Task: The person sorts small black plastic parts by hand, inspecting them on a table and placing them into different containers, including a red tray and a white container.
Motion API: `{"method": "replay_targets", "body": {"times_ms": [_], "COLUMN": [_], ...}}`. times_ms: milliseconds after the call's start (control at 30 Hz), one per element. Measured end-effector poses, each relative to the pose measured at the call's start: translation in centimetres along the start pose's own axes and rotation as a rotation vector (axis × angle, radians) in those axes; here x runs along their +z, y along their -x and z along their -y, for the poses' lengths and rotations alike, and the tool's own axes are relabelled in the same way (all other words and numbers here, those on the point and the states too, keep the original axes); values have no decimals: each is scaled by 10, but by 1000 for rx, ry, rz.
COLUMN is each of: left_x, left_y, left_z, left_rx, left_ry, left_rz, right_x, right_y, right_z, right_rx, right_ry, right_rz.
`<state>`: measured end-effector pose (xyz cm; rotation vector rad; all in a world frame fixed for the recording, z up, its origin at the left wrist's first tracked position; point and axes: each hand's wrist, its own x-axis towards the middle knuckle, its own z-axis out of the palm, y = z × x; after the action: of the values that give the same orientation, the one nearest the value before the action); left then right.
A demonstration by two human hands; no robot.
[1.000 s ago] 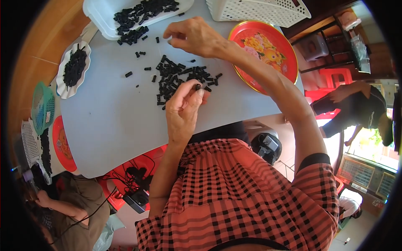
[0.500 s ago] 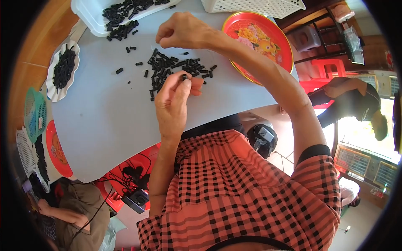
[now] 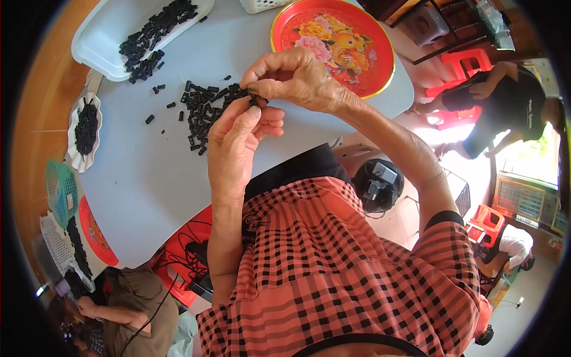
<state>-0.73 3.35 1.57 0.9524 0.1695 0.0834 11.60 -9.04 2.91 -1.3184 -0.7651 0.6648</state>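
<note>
My left hand (image 3: 233,146) is closed over the front part of the table, its thumb and forefinger pinching a small black cylindrical piece (image 3: 254,102). The other left fingers curl loosely. From the right, my right hand (image 3: 300,80) reaches in with thumb and forefinger pinched together at the upper end of that piece. Whatever lies between those right fingertips is too small and covered to make out. Just beyond and left of both hands, a pile of similar black pieces (image 3: 204,112) lies on the grey-blue table (image 3: 146,196), with a few strays around it.
A white tub (image 3: 98,44) with more black pieces stands far left. Nearer is a scalloped white dish (image 3: 97,116) of thin black pieces. A red floral tray (image 3: 380,53) lies far right. One person (image 3: 134,309) sits at lower left; another (image 3: 505,98) is at right.
My right hand has come down from above the pile to meet my left hand at the black piece. The view has shifted, showing more of the tub and tray.
</note>
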Motion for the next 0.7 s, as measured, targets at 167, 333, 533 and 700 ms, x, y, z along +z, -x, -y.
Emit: {"method": "replay_targets", "body": {"times_ms": [167, 333, 533, 700], "left_x": [4, 8, -1, -2], "left_y": [-2, -4, -9, -10], "left_z": [-1, -3, -4, -2], "left_rx": [-73, -71, -187, -244], "left_ry": [31, -4, 115, 227], "left_rz": [21, 26, 183, 239], "right_x": [-4, -6, -9, -10], "right_y": [8, 12, 15, 17], "right_z": [-4, -5, -2, -3], "right_rx": [-38, -63, -57, -46], "right_ry": [-49, -128, -135, -185], "right_rz": [-30, -41, 5, 10]}}
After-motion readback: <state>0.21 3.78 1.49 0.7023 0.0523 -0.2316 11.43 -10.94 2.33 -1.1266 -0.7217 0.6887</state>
